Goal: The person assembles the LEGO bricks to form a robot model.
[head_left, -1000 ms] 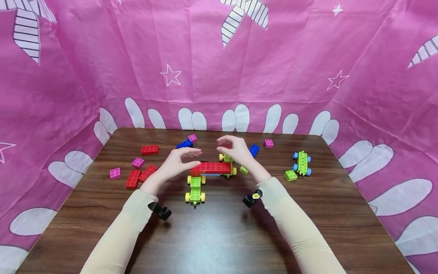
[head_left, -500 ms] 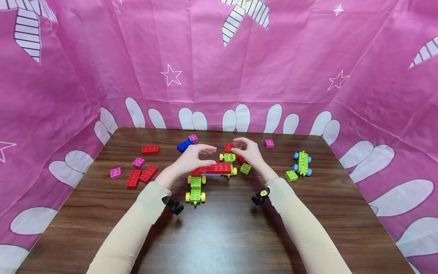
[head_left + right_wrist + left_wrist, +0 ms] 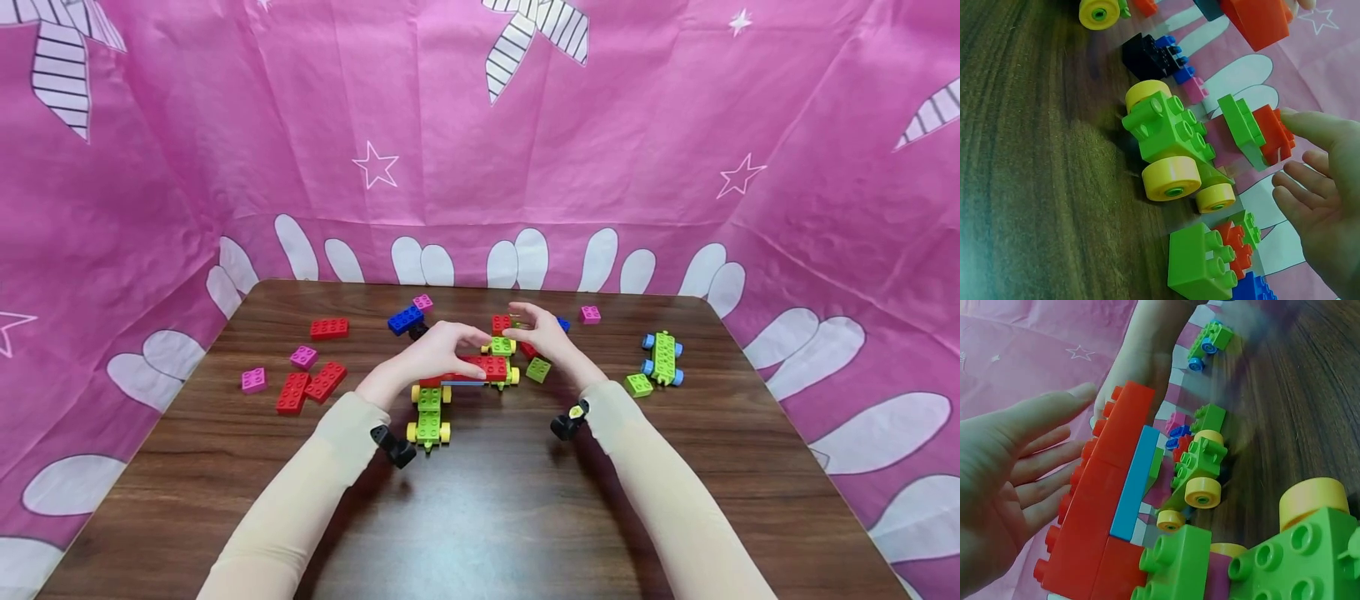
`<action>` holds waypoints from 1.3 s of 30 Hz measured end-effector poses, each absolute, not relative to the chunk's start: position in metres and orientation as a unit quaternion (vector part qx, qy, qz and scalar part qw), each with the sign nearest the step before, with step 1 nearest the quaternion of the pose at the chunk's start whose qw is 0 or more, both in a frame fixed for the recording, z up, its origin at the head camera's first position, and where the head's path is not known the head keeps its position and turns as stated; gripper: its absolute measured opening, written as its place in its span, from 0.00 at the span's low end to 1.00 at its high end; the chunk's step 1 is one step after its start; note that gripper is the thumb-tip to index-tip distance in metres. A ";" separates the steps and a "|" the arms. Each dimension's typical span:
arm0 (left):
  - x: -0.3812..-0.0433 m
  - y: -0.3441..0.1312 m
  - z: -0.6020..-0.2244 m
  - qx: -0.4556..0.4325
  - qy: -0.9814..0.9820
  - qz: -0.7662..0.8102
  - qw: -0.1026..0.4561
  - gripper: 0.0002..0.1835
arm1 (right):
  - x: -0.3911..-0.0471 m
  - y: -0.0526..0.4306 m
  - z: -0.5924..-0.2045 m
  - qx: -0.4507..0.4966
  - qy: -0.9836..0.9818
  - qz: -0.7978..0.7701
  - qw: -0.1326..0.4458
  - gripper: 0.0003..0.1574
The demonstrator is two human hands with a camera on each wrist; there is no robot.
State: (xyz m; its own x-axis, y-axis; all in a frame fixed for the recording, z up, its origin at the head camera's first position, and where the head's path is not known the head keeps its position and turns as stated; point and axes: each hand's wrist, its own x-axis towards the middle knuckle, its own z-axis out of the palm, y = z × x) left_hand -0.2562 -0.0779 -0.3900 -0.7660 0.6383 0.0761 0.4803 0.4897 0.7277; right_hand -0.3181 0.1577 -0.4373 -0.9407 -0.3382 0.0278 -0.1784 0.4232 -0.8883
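Note:
A long red brick beam [image 3: 491,367] with a blue brick [image 3: 1137,484] under it spans two green cars with yellow wheels, the near car [image 3: 429,425] and the far car [image 3: 501,346]. Over the beam is my left hand [image 3: 444,350], fingers extended and thumb apart; nothing sits in its grasp. My right hand [image 3: 546,335] is beside the stack on the far car, its fingers spread loosely. In the right wrist view that stack shows a red brick [image 3: 1270,132] above a green brick [image 3: 1241,128]; the thumb tip lies close to the red one, and contact is unclear.
Red bricks [image 3: 326,381] and pink bricks [image 3: 253,380] lie to the left. A blue brick [image 3: 406,320] and a black piece [image 3: 417,332] are behind. Loose green bricks [image 3: 537,369] and a green car with blue wheels [image 3: 663,358] stand to the right.
My left hand has moved right along the red beam. My right hand has moved right, away from above the far car, so the red brick there now shows.

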 end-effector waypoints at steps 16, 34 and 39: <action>-0.260 -0.074 -0.394 0.328 0.861 0.367 0.127 0.25 | -0.325 0.156 -0.442 -0.142 0.852 -0.491 0.115 0.33; -0.260 -0.076 -0.394 0.332 0.882 0.319 0.105 0.21 | -0.318 0.159 -0.443 -0.140 0.870 -0.464 0.087 0.31; -0.259 -0.076 -0.395 0.338 0.883 0.312 0.090 0.21 | -0.309 0.161 -0.443 -0.148 0.872 -0.461 0.076 0.30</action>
